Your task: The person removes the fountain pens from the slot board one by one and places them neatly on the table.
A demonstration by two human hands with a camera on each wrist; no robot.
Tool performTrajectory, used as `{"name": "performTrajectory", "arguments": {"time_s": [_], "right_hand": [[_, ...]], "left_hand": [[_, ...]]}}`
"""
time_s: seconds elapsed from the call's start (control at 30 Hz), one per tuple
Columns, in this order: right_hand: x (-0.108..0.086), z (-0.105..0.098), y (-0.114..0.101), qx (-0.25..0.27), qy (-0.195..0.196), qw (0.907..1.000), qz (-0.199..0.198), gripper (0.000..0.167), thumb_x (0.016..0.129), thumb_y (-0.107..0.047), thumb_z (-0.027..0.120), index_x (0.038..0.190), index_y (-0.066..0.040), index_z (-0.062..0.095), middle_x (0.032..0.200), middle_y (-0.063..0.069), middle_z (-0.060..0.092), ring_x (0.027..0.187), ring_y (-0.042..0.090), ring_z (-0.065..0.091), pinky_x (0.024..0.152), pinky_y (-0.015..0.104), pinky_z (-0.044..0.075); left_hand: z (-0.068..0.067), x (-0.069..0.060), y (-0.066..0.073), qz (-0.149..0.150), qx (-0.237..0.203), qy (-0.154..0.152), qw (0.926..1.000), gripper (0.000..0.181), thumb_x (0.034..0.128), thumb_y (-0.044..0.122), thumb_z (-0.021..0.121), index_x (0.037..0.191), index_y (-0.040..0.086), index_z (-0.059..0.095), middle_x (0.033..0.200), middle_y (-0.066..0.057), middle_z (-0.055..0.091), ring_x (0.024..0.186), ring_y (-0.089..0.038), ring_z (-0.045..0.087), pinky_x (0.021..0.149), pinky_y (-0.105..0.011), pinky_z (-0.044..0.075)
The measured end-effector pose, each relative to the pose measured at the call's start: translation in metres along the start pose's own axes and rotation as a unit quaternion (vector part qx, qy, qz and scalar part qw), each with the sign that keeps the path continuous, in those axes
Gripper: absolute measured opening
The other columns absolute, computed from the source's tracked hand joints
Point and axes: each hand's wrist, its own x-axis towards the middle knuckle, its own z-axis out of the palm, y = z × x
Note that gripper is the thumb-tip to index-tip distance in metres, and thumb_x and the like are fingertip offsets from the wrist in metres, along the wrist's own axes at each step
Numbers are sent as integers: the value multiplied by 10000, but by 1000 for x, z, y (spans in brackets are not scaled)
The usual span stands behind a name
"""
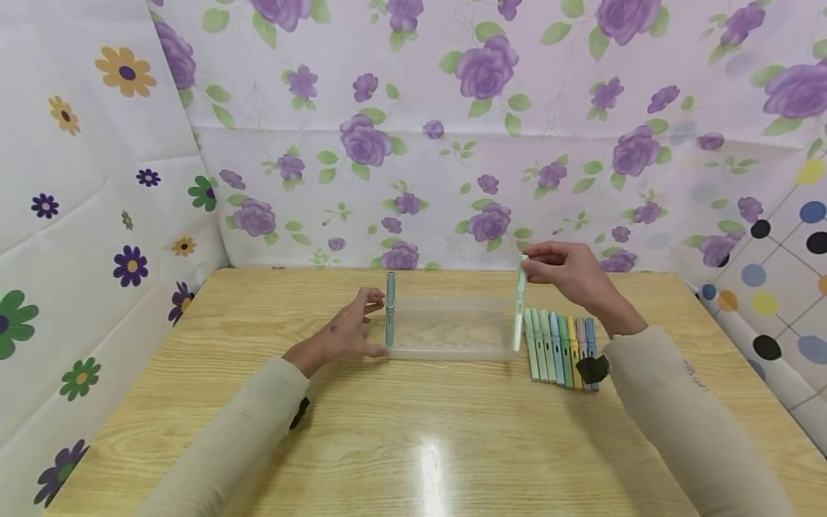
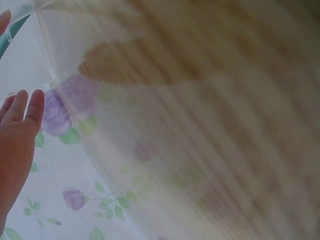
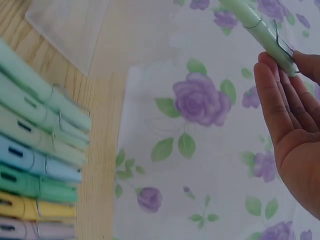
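A clear plastic box (image 1: 452, 353) sits on the table in the head view. Along its left end is a dark teal pen (image 1: 390, 310). My left hand (image 1: 352, 327) rests at that end, thumb by the near corner; the left wrist view shows its fingers (image 2: 36, 107) fairly straight beside the box. With thumb and fingertips, my right hand (image 1: 568, 276) pinches a light green pen (image 1: 520, 305) near its clip end, over the box's right end. The right wrist view shows the pen's metal clip between thumb and fingers.
Several pens (image 1: 558, 352) in green, blue, yellow and pink lie side by side to the right of the box, under the right forearm. A wooden table (image 1: 388, 438) reaches back to a flowered cloth (image 1: 426, 179).
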Motion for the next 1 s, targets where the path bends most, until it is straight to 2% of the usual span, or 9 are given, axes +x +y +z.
{"name": "performTrajectory", "arguments": {"time_s": [0.13,0.3,0.43,0.6,0.67,0.8,1.0], "right_hand": [[-6,-12,5,-209,7,9996,189,482,998,-287,640,1344,38,558,1237,221,616,918,128,703,830,235,567],[-11,-27,16,-436,-101,9979,469,555,1003,-347,619,1399,26,508,1368,219,550,944,84,689,874,249,554],[-17,-39,27,-696,-81,9956,619,585,1003,-402,600,1403,13,504,1366,221,553,966,87,687,925,334,547],[-23,-52,45,-905,-9,9927,791,613,1001,-448,581,1401,10,510,1298,227,594,961,80,688,1003,497,483],[-25,-56,53,-934,26,9918,868,624,1000,-458,577,1403,15,509,1293,232,595,953,79,692,1006,519,473],[-29,-63,67,-967,67,9895,1076,656,993,-489,572,1417,6,497,1306,235,583,943,78,693,1009,528,470],[-34,-71,85,-832,99,9893,1194,654,1000,-444,586,1420,45,477,1259,225,616,920,71,692,925,413,549]], "left_hand": [[-1,-1,0,-82,-54,-55,9999,907,741,47,891,1400,41,268,1434,-238,378,1394,-392,393,1072,-524,418],[-1,-2,-1,-161,-36,-82,9998,901,742,47,890,1393,58,267,1436,-220,369,1407,-372,381,1083,-514,410],[-1,-1,-2,-204,-87,-119,9997,902,746,54,889,1399,51,266,1448,-224,358,1414,-372,369,1085,-525,403],[-1,-1,0,-234,-171,-160,9995,898,753,53,884,1402,56,264,1468,-252,333,1421,-384,351,1094,-540,386],[-1,-1,0,-246,-168,-169,9994,892,755,54,883,1398,65,266,1468,-249,333,1422,-383,348,1099,-541,379],[-1,-1,-1,-250,-161,-179,9994,886,757,51,880,1394,71,266,1466,-244,332,1425,-381,346,1103,-543,373],[-2,-1,-1,-241,-165,-205,9994,895,759,72,884,1401,48,260,1472,-246,328,1425,-384,344,1102,-544,372]]}}
